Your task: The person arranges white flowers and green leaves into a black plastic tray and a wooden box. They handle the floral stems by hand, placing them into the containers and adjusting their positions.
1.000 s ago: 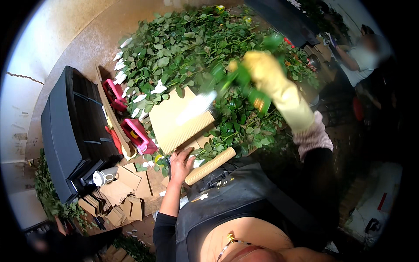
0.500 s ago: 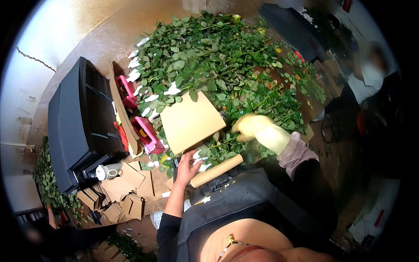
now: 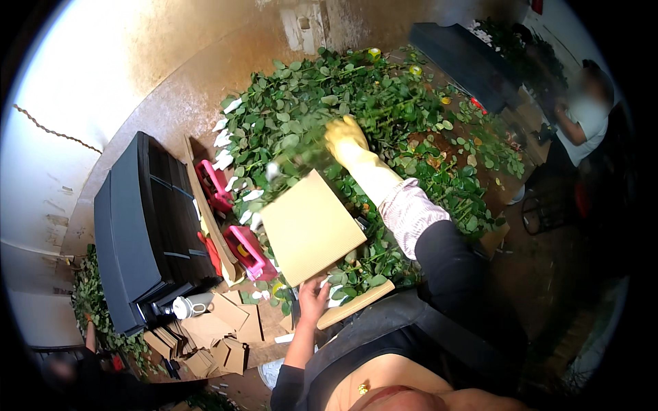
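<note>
My right hand [image 3: 346, 137], in a yellow rubber glove with a pink striped cuff, reaches into a heap of leafy stems [image 3: 288, 96], many with white wrappings at their left ends. Its fingers are curled among blurred leaves; what they hold is unclear. A square sheet of tan ridged cardboard [image 3: 308, 226] lies on the stems. My bare left hand [image 3: 312, 298] is at that sheet's lower edge, fingers slightly bent and apart. Beside it, along the near edge, is a pale tan roll or strip [image 3: 353, 305].
Dark stacked boards [image 3: 123, 233] stand left, beside pink plastic holders [image 3: 250, 257], cut cardboard pieces [image 3: 233, 322] and a white mug-like item [image 3: 185, 308]. A co-worker [image 3: 579, 127] sits at right near a dark panel [image 3: 459, 61]; another person [image 3: 68, 370] is at lower left.
My gloved hand swept down from the right beside the cardboard, then moved up and left into the heap. My left hand stays by the sheet's lower edge.
</note>
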### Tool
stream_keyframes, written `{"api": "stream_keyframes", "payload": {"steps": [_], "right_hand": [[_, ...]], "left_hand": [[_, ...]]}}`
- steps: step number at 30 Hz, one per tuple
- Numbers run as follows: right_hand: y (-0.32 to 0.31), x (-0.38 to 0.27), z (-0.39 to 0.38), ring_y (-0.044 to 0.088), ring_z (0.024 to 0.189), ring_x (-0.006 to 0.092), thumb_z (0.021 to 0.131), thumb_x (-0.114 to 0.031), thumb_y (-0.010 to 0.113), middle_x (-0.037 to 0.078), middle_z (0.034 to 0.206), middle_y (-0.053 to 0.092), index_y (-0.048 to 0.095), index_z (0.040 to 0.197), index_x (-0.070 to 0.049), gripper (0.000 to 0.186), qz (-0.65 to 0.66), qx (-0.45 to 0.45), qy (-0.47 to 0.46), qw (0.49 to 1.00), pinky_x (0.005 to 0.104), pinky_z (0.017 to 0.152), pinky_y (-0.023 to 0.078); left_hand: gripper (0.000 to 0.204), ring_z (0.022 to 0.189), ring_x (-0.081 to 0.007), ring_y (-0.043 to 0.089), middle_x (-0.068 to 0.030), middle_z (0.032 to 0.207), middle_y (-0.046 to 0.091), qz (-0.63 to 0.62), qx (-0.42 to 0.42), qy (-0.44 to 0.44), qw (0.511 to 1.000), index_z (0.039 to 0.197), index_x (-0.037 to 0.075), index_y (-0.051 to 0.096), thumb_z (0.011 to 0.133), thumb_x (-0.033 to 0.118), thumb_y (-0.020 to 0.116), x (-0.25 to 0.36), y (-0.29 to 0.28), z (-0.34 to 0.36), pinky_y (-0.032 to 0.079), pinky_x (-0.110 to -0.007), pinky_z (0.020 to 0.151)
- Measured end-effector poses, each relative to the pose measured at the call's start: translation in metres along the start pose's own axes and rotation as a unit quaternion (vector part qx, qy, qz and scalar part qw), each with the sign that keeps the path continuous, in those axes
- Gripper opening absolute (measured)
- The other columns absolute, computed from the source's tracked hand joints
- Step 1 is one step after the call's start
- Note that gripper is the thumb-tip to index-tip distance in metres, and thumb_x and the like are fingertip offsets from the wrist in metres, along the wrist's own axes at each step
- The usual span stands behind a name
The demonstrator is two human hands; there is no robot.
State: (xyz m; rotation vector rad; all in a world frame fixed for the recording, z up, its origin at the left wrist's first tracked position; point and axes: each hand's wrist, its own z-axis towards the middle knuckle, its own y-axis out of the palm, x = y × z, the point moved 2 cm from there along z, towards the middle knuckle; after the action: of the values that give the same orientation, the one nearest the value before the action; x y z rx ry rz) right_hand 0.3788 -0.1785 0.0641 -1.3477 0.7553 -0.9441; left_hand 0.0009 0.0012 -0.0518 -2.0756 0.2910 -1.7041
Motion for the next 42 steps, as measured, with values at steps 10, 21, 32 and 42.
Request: {"api": "stream_keyframes", "payload": {"steps": [10, 21, 32, 42], "right_hand": [[-0.079, 0.007, -0.043, 0.070, 0.104, 0.0260, 0.076, 0.010, 0.063, 0.017, 0.130, 0.067, 0.070, 0.113, -0.005, 0.041, 0.367, 0.229, -0.217, 0.875, 0.0369, 0.088, 0.057], [-0.065, 0.110, -0.122, 0.072, 0.101, 0.0320, 0.075, 0.019, 0.050, 0.018, 0.124, 0.070, 0.071, 0.115, 0.000, 0.049, 0.426, 0.212, -0.035, 0.879, 0.0351, 0.088, 0.058], [-0.100, 0.122, -0.125, 0.068, 0.103, 0.0377, 0.089, -0.008, 0.062, 0.017, 0.118, 0.071, 0.075, 0.097, -0.006, 0.015, -0.014, 0.085, 0.136, 0.987, 0.0462, 0.089, 0.055], [-0.147, 0.008, -0.202, 0.074, 0.088, 0.0270, 0.077, 0.014, 0.064, 0.010, 0.120, 0.073, 0.070, 0.116, -0.014, 0.049, 0.356, 0.218, -0.295, 0.860, 0.0377, 0.065, 0.060]], "left_hand": [[0.023, 0.083, -0.0297, 0.064, -0.0127, 0.082, 0.072, 0.066, -0.009, 0.080, 0.995, 0.107, 0.008, 0.077, 0.084, 0.012, 0.077, 0.003, -0.002, 0.001, 0.048, -0.040, 0.088], [0.021, 0.088, -0.0297, 0.065, -0.0120, 0.091, 0.072, 0.077, 0.005, 0.088, 0.993, 0.106, 0.006, 0.076, 0.086, 0.013, 0.075, 0.008, -0.001, 0.001, 0.050, -0.040, 0.088], [0.021, 0.087, -0.0286, 0.064, -0.0109, 0.089, 0.070, 0.062, 0.021, 0.130, 0.989, 0.106, 0.007, 0.075, 0.085, 0.011, 0.076, 0.010, 0.000, 0.003, 0.051, -0.039, 0.085], [0.028, 0.084, -0.0277, 0.065, -0.0113, 0.097, 0.071, 0.033, 0.020, 0.110, 0.993, 0.114, 0.005, 0.070, 0.087, 0.007, 0.075, -0.010, 0.005, 0.003, 0.053, -0.037, 0.078]]}}
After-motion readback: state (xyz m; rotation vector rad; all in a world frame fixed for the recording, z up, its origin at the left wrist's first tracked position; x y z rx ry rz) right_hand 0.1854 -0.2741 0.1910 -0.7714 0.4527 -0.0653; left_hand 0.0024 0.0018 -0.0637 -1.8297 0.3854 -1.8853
